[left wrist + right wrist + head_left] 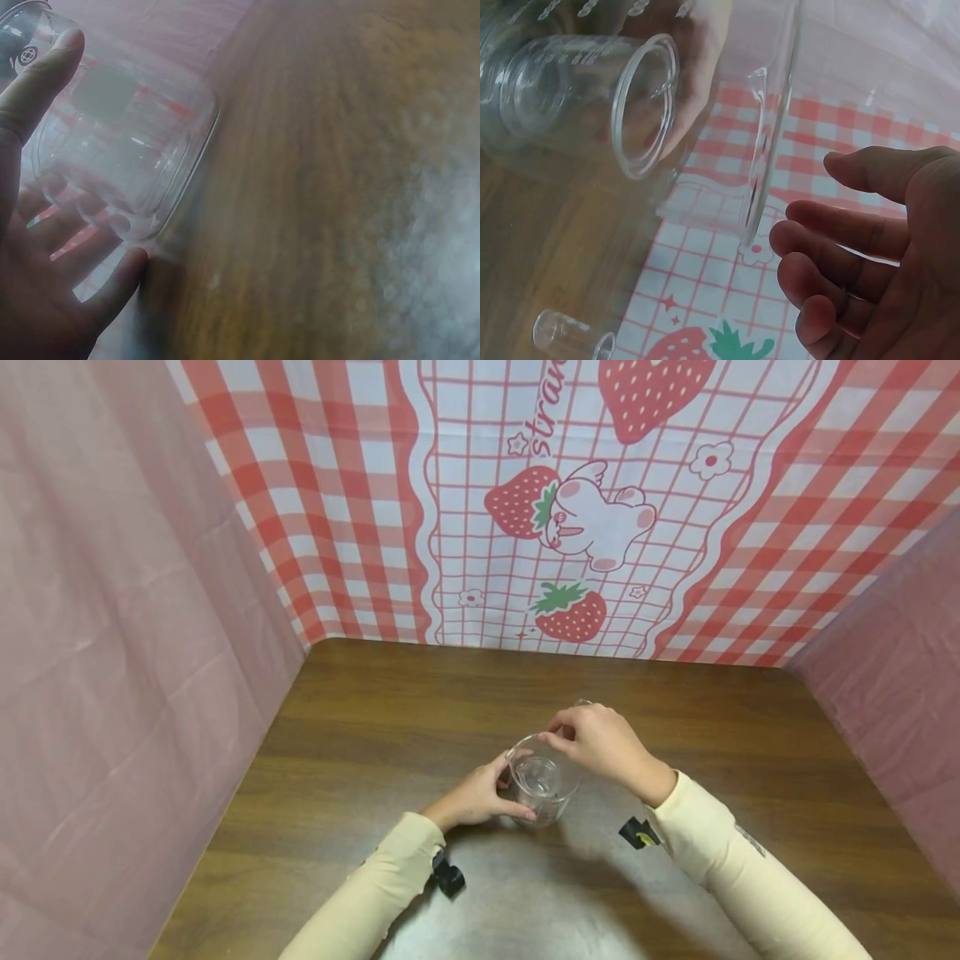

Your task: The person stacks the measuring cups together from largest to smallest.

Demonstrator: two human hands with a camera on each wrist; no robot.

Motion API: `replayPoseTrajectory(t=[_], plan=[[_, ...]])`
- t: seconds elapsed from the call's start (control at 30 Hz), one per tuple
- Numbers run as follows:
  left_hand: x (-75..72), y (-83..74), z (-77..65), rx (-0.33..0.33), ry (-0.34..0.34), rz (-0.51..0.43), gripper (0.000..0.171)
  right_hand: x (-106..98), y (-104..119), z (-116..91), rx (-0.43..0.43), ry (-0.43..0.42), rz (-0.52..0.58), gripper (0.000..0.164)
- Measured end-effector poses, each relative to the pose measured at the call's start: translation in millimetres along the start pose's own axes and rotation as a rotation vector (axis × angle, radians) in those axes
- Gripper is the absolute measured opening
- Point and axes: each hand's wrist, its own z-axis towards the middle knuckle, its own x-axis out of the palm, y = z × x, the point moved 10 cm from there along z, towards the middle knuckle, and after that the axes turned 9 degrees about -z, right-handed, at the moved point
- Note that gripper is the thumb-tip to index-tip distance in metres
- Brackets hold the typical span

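A large clear beaker (567, 800) stands on the table with a smaller clear beaker (574, 105) inside it. My left hand (474, 795) holds the large beaker from its left, the thumb on the near side and the fingers round the far side. In the left wrist view, that hand (52, 277) spans the beaker wall (142, 169). My right hand (603, 745) is over the right side of the rim. From the right wrist view, its loosely bent fingers (840, 259) are apart from the rim and hold nothing.
A small clear cup (566, 334) stands beyond the large beaker; the right hand mostly hides it in the head view. The wooden table (390, 710) meets a strawberry-patterned checked cloth (360, 527) at the back. Pink curtains (135, 610) hang at both sides.
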Motion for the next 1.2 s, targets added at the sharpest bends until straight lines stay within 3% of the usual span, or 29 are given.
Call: replayPoseTrajectory(t=[0.4, 0.67, 1.2], plan=[[-1.3, -4.3, -0.3, 0.023, 0.011, -0.017, 0.09, -5, -9, 7, 0.003, 0.003, 0.018, 0.012], [0.0, -1.7, -1.4, -0.003, 0.012, -0.019, 0.092, -1, -17, 9, 0.031, 0.028, 0.038, 0.014], [3.0, -1.9, -2.2, 0.014, 0.019, -0.036, 0.091, 4, -35, 11, 0.073, 0.033, 0.033, 0.017]])
